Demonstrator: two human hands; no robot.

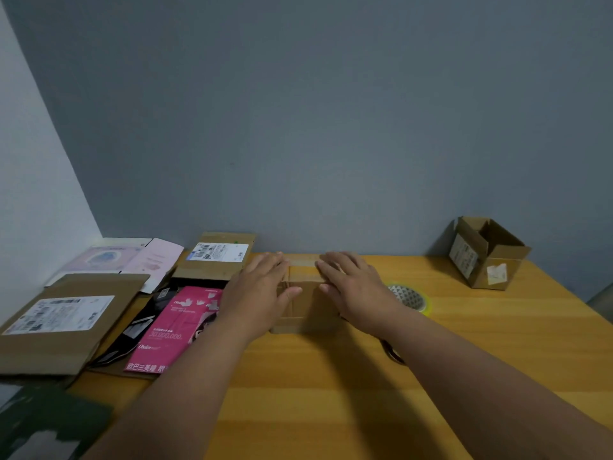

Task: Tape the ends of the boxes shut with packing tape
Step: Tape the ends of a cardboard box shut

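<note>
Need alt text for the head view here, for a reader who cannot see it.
Both hands, left hand and right hand, lie flat on a small cardboard box on a yellow table. A tape roll lies just right; an open box stands far right, flattened packaging left.

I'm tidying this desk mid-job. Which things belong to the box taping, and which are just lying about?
Job: box under both hands (left hand, right hand); tape roll; open box.
Lying about: pink carton; flattened cartons; pale cards.

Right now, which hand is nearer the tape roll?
Right. The right hand rests on the box, just left of the tape roll; the left hand is farther, across the box.
</note>
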